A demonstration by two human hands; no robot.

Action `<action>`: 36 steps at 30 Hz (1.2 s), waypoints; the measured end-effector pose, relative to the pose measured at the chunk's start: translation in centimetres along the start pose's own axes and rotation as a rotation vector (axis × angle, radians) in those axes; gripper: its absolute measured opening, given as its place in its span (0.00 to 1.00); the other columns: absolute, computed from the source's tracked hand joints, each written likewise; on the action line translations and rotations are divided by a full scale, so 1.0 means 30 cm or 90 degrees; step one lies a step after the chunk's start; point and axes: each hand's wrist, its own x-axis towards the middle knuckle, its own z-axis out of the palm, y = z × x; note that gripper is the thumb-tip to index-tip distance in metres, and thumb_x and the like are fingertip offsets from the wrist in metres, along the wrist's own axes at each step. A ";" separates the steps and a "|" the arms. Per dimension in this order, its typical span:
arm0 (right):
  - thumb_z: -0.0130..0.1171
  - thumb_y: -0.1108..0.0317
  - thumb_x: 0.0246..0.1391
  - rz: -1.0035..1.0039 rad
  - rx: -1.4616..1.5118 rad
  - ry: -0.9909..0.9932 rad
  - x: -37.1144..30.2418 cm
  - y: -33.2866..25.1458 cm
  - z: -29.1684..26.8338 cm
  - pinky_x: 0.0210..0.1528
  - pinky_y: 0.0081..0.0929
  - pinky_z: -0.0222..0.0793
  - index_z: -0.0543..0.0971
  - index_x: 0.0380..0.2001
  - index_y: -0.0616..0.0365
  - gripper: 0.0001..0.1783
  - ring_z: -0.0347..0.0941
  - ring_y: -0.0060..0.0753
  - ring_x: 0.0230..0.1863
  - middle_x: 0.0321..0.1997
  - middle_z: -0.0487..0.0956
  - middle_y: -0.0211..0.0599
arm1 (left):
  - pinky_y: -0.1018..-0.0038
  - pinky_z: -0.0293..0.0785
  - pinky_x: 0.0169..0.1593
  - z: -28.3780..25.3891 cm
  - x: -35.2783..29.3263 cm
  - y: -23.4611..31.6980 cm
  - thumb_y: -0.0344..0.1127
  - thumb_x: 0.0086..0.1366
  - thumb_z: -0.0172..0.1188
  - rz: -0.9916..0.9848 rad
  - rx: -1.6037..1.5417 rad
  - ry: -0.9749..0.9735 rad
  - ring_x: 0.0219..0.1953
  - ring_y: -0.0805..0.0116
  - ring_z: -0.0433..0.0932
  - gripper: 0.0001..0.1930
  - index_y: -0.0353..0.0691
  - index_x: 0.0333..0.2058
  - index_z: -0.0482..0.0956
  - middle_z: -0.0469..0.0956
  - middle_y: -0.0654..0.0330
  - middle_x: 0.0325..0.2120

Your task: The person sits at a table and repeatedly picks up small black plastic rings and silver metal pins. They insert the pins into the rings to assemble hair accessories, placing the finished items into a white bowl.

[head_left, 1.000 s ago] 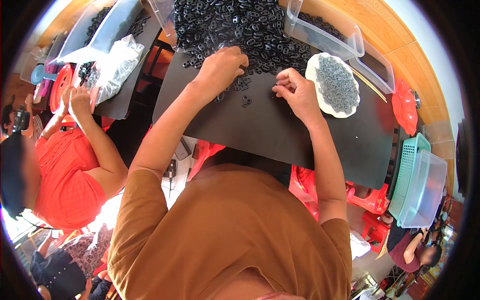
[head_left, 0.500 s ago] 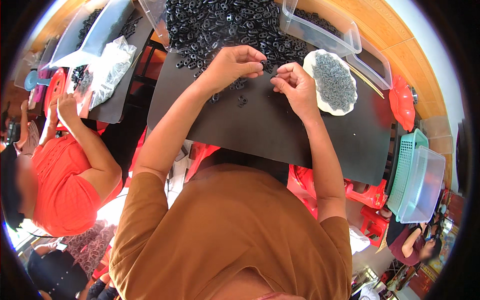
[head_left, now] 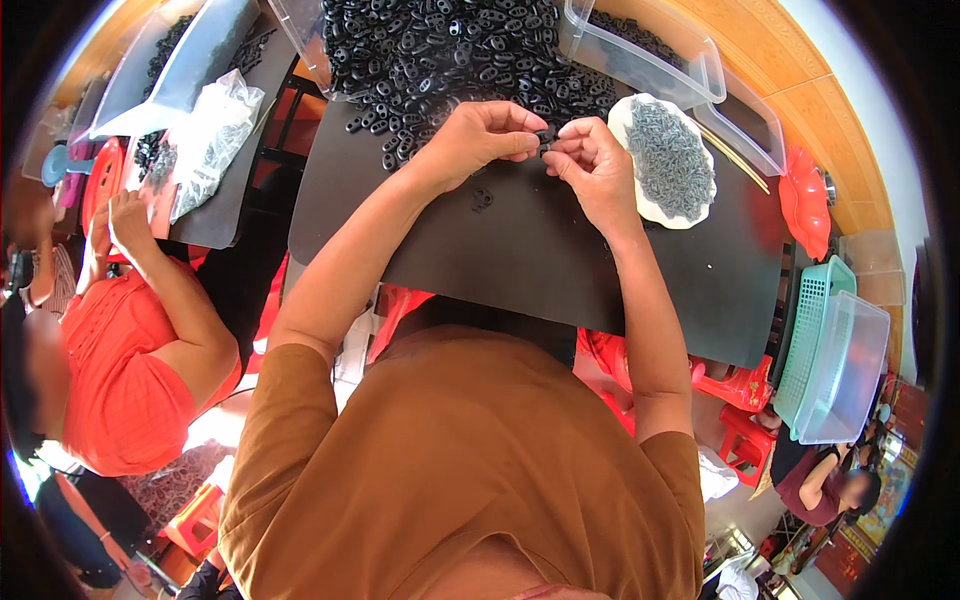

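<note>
Over the dark table (head_left: 480, 260), my left hand (head_left: 475, 148) pinches a small black piece (head_left: 545, 141) between thumb and fingertips. My right hand (head_left: 595, 170) is closed in a pinch against that piece, its fingertips meeting the left ones. Whatever else the right fingers hold is too small to make out. Just beyond my hands spreads a big heap of black oval two-hole pieces (head_left: 450, 60). Beside my right hand sits a white scalloped dish (head_left: 668, 217) filled with small grey, pin-like parts (head_left: 670, 160). A few loose black pieces (head_left: 482, 200) lie below my left hand.
Clear plastic bins (head_left: 645, 75) stand at the far right, near thin sticks (head_left: 735, 160) and a red dish (head_left: 803, 205). A green basket (head_left: 803, 345) is off the right edge. To the left, a co-worker in red (head_left: 130, 390) sits at another table with a plastic bag (head_left: 215, 140).
My hands have come together, so the fingertips now meet at the black piece; a small gap was between them before. At the left, the co-worker's hands have shifted slightly.
</note>
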 end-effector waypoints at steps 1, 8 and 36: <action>0.64 0.79 0.53 -0.010 -0.004 -0.007 0.001 0.004 -0.001 0.33 0.18 0.74 0.72 0.39 0.60 0.13 0.79 0.19 0.29 0.29 0.82 0.33 | 0.83 0.73 0.37 0.002 0.002 -0.003 0.28 0.62 0.65 0.006 0.005 0.000 0.31 0.81 0.75 0.11 0.35 0.44 0.82 0.79 0.66 0.28; 0.65 0.79 0.52 -0.024 -0.023 -0.015 0.000 0.004 0.002 0.33 0.17 0.74 0.72 0.40 0.59 0.14 0.78 0.18 0.28 0.29 0.82 0.33 | 0.83 0.73 0.36 0.005 0.004 -0.013 0.27 0.62 0.65 0.014 0.046 -0.004 0.30 0.80 0.76 0.11 0.33 0.43 0.82 0.80 0.65 0.27; 0.69 0.76 0.44 -0.109 -0.266 0.008 -0.008 0.039 0.034 0.32 0.27 0.75 0.79 0.34 0.58 0.12 0.79 0.33 0.29 0.29 0.81 0.38 | 0.75 0.79 0.38 0.017 -0.022 -0.014 0.25 0.57 0.65 0.210 0.492 0.029 0.31 0.70 0.83 0.06 0.32 0.35 0.83 0.83 0.55 0.29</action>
